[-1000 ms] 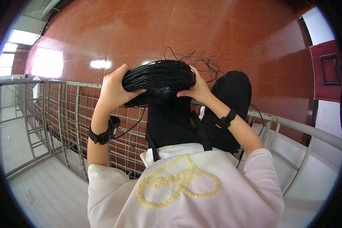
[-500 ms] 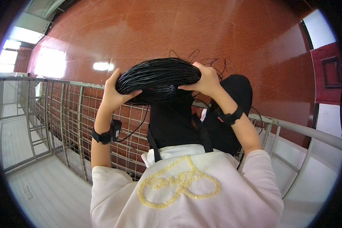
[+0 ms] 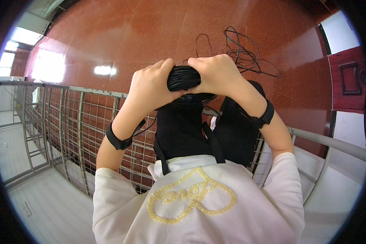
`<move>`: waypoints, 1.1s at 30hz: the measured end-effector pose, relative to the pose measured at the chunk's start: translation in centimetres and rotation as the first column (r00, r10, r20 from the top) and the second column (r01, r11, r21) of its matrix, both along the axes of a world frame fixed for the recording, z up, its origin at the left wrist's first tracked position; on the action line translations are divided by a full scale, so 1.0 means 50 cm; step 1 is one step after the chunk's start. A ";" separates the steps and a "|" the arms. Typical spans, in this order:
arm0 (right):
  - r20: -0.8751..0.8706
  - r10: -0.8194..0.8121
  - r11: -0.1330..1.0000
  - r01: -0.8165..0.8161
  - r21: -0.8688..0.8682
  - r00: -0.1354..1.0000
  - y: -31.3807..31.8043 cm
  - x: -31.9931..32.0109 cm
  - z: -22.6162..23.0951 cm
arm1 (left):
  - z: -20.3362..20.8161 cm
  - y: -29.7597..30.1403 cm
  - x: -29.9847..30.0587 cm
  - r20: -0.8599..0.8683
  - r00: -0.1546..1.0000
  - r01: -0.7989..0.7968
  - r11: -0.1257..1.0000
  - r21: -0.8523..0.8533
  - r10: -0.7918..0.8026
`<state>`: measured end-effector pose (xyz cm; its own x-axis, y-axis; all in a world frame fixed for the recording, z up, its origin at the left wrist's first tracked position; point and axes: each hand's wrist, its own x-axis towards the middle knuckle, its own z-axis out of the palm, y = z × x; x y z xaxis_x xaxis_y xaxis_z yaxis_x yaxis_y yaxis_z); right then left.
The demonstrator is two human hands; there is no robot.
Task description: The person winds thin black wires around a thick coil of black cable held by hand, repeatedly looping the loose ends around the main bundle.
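Observation:
A thick bundle of thin black cord (image 3: 184, 78) is held over my lap between both hands. My left hand (image 3: 151, 83) is closed round its left side, thumb on the near side. My right hand (image 3: 217, 75) grips its right side, fingers over the top and thumb below. The two hands are close together, and only a short stretch of the bundle shows between them. More of its strands hang beneath, above my dark-clothed knees. Loose loops of cord (image 3: 242, 53) trail on the floor beyond my right hand.
A reddish-brown tiled floor (image 3: 146, 36) spreads ahead. Metal mesh railing (image 3: 97, 107) runs along my left, and a metal rail (image 3: 333, 143) crosses at my right. At the far right stands a dark red panelled door (image 3: 349, 77). Black bands circle both wrists.
My hands have come closer together and turned inward round the cord bundle, which shows less of its width. More loose cord is visible on the floor to the right.

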<state>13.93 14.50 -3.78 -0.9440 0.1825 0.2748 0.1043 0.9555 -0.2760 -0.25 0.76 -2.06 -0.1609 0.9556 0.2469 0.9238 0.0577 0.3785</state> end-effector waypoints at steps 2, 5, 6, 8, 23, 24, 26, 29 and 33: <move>-0.026 -0.005 1.000 0.006 0.021 1.000 0.002 0.001 -0.008 | -0.010 0.008 -0.005 -0.074 0.997 -0.039 0.997 -0.067 0.034; -0.142 -0.032 0.999 0.031 -0.009 0.989 0.003 0.009 -0.041 | -0.027 0.000 -0.029 -0.059 0.997 -0.046 0.997 -0.058 0.043; -0.151 -0.076 0.996 0.068 -0.057 0.986 0.005 0.016 -0.055 | -0.015 -0.001 -0.028 -0.018 0.997 -0.082 0.990 -0.113 0.081; -0.155 -0.125 0.988 0.108 -0.109 0.980 0.008 0.028 -0.075 | -0.017 -0.004 -0.027 0.004 0.997 -0.083 0.991 -0.102 0.083; -0.293 -0.312 0.938 0.242 -0.250 0.904 -0.027 0.061 -0.126 | -0.016 -0.011 -0.028 -0.029 0.998 -0.060 0.995 -0.084 0.057; -0.306 -0.329 0.935 0.263 -0.237 0.893 -0.030 0.064 -0.126 | -0.014 -0.011 -0.027 -0.032 0.998 -0.061 0.995 -0.080 0.059; -0.320 -0.348 0.931 0.286 -0.225 0.881 -0.032 0.068 -0.124 | -0.014 -0.013 -0.024 -0.042 0.998 -0.059 0.995 -0.081 0.056; -0.391 -0.298 0.954 0.282 -0.100 0.871 -0.026 0.073 -0.098 | -0.020 -0.018 -0.029 -0.032 0.998 -0.064 0.996 -0.062 0.062; -0.414 -0.260 0.961 0.275 -0.024 0.872 -0.013 0.082 -0.073 | -0.017 -0.017 -0.029 -0.025 0.997 -0.070 0.995 -0.067 0.068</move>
<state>18.05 13.87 -7.43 -0.6623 0.3954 0.6365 0.2422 0.9168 -0.3175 -1.71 -0.08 -2.93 -0.2219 0.9570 0.1867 0.9250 0.1461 0.3507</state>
